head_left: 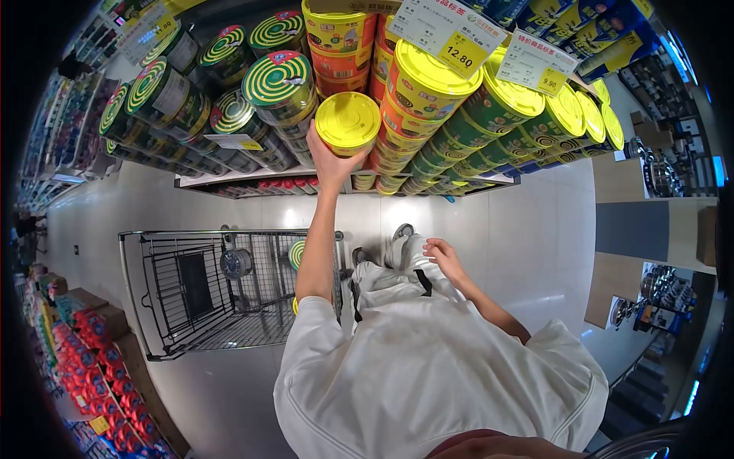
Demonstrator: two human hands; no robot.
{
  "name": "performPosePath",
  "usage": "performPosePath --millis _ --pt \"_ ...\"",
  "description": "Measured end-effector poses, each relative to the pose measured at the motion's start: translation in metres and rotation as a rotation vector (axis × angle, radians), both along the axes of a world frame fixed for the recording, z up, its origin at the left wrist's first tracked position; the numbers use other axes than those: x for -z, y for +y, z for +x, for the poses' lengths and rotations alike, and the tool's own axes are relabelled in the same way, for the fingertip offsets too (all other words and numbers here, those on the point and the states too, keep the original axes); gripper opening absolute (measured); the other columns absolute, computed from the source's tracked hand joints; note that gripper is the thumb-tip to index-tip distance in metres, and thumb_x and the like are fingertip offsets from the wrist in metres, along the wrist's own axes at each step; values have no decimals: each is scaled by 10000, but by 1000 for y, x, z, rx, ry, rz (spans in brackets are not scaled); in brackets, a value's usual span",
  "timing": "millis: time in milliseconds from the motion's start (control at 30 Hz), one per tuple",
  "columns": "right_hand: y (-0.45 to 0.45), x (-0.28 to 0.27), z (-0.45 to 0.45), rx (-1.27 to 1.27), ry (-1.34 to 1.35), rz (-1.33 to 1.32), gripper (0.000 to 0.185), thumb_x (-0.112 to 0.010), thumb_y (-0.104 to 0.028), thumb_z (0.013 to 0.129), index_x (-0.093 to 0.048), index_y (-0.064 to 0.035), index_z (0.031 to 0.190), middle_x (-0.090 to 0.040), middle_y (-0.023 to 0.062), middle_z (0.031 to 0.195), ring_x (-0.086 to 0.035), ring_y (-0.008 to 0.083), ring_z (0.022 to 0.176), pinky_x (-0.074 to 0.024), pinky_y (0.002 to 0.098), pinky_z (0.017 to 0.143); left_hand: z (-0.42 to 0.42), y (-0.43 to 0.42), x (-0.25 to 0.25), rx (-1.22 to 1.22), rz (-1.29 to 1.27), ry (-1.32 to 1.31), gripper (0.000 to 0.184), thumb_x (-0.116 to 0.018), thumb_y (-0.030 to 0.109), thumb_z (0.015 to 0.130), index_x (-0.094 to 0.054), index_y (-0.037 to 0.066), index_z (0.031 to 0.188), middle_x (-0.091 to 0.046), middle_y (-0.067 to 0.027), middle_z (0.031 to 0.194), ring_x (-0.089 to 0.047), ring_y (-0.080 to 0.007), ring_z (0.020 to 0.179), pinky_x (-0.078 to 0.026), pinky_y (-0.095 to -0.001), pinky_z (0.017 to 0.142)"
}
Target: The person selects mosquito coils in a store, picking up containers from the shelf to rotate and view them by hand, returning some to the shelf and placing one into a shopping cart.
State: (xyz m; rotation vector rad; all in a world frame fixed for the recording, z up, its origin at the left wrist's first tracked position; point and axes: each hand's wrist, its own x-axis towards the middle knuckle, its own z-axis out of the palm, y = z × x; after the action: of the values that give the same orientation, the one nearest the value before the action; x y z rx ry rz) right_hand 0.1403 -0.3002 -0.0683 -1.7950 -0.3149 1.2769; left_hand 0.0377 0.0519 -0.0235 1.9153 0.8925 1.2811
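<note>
My left hand point(332, 162) is wrapped round the side of a yellow-lidded tub point(349, 121) at the front of the shelf display. Beside it on the left stands a stack of tins with green-and-yellow spiral lids point(277, 79). Taller stacks of tubs with orange and yellow sides point(413, 96) rise just right of it. My right hand point(446, 258) hangs by my right thigh, its fingers loosely bent and apart, holding nothing. Whether the held tub still rests on anything below is hidden.
A wire shopping cart point(199, 294) stands at my left, partly behind my left arm, with a spiral-lidded tin point(297, 255) in it. Price tags point(451, 34) hang over the shelf. Red packages point(95, 359) are stacked at lower left; display tables point(631, 229) stand at right.
</note>
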Motion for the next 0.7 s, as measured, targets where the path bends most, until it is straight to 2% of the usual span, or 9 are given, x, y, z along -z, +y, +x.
performPosePath --millis 67,200,267,400,500,567,700 --pt "-1 1 0 2 3 -3 402 -519 -273 939 -504 -10 1242 -611 102 1128 -606 180 1013 -468 317 848 -1 -1 -5 -46 -10 104 1186 -894 359 539 -192 -28 1414 -335 -202 1306 -360 -358 1246 -329 -429 1040" --pt "5 -3 -2 -23 -8 -17 404 -501 -276 947 -491 -14 1255 -608 100 1158 -606 189 1043 -449 323 892 3 -2 -5 -113 -31 135 1195 -896 372 533 -200 -30 1418 -330 -212 1295 -359 -385 1234 -338 -437 1034" --pt "7 -2 -3 -10 -9 6 423 -541 -279 924 -507 2 1239 -614 95 1107 -605 173 1010 -467 306 841 6 -4 -5 -170 -45 136 1174 -895 361 540 -221 -24 1420 -336 -215 1303 -365 -381 1235 -349 -438 1024" --pt "7 2 -6 0 3 21 420 -545 -270 918 -511 6 1233 -618 85 1079 -609 167 995 -467 301 832 10 -3 3 -153 -55 73 1113 -865 390 583 -243 -40 1400 -356 -229 1323 -382 -395 1227 -353 -457 1013" --pt "5 2 -8 -15 -9 13 416 -550 -261 913 -514 9 1228 -622 80 1060 -613 165 980 -467 294 821 12 -4 4 -136 -55 36 1062 -864 317 596 -258 -35 1394 -363 -241 1314 -396 -403 1223 -358 -456 1002" --pt "3 4 -9 -67 3 -20 397 -508 -278 947 -493 -26 1253 -609 86 1160 -598 178 1055 -438 307 895 14 -5 5 -134 -90 26 1027 -860 259 599 -268 -29 1388 -390 -244 1289 -415 -408 1202 -360 -452 996" --pt "2 6 -11 -98 -5 -30 387 -506 -270 946 -495 -28 1248 -607 82 1158 -595 176 1058 -437 307 893 19 -8 2 -182 -157 20 993 -853 255 605 -285 -27 1370 -431 -231 1254 -422 -400 1189 -362 -447 988"
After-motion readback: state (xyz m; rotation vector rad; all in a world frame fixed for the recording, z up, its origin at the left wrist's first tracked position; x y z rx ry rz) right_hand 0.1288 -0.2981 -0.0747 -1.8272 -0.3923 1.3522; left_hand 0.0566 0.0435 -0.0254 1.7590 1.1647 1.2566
